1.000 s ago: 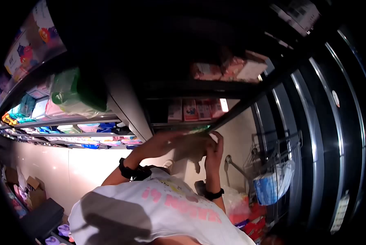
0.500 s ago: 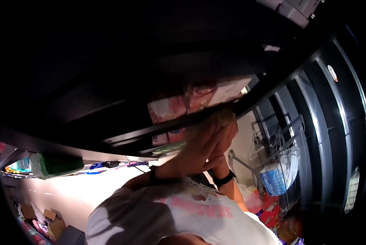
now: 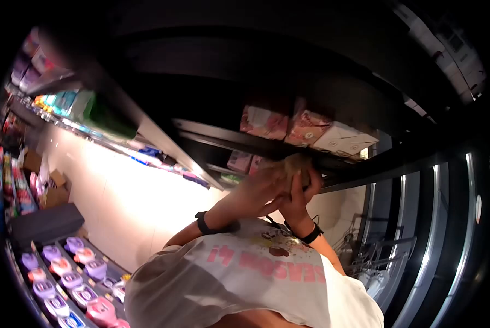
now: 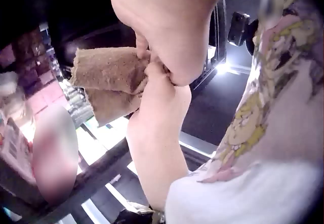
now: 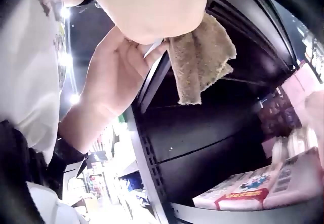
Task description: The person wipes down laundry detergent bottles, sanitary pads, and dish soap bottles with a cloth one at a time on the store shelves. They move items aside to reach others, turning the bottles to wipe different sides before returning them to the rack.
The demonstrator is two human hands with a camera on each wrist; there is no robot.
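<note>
A brown cloth (image 4: 109, 72), folded over with ragged edges, is bunched between the two hands in front of the shelf. My right hand (image 3: 302, 194) grips its near end, fingers curled round it. Close against it, my left hand (image 3: 261, 188) pinches the same end of the cloth, and the fingers of both hands meet there in the left wrist view. The loose part of the cloth (image 5: 202, 57) sticks out past the hands toward the dark shelf. Black bands circle both wrists.
Pink and white boxes (image 3: 264, 123) stand on a dark shelf just beyond the hands, with more boxes (image 5: 248, 186) on a lower level. A wire cart (image 3: 389, 262) is at right. Purple and pink bottles (image 3: 83, 295) fill a display at lower left, near cardboard boxes (image 3: 53, 191).
The hands, apart with the cloth hanging between them a second ago, have come together and bunched it up. The head view has turned, bringing the bottle display into sight.
</note>
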